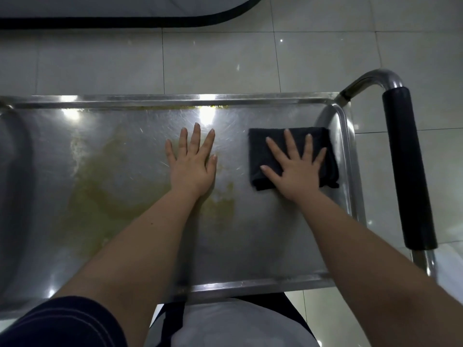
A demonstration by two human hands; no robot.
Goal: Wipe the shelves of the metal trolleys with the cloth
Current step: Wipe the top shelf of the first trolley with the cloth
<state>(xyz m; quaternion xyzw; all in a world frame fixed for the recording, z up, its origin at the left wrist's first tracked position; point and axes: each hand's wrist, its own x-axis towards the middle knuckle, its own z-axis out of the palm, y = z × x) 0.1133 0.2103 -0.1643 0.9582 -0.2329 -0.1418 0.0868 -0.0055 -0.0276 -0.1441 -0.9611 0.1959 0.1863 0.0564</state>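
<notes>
Closest to you, your dark blue sleeve (62, 324) covers the left upper arm, and both bare forearms reach forward over the near rim of the trolley shelf (250, 234). This steel shelf is the top one of a metal trolley.

Your left hand (191, 166) lies flat on the bare metal near the middle of the shelf, with straight fingers a little spread. A yellowish stain (105, 176) spreads over the metal to the left of this hand and partly under it.

Your right hand (295, 171) presses flat on the black cloth (260, 151), fingers wide apart. The folded cloth lies at the right end of the shelf, just beside the raised right rim.

Beyond that rim stands the trolley handle (406, 166), a steel tube with a black grip. Behind the far rim is the pale tiled floor (225, 58), and farther away a grey object with a black edge (125, 22).
</notes>
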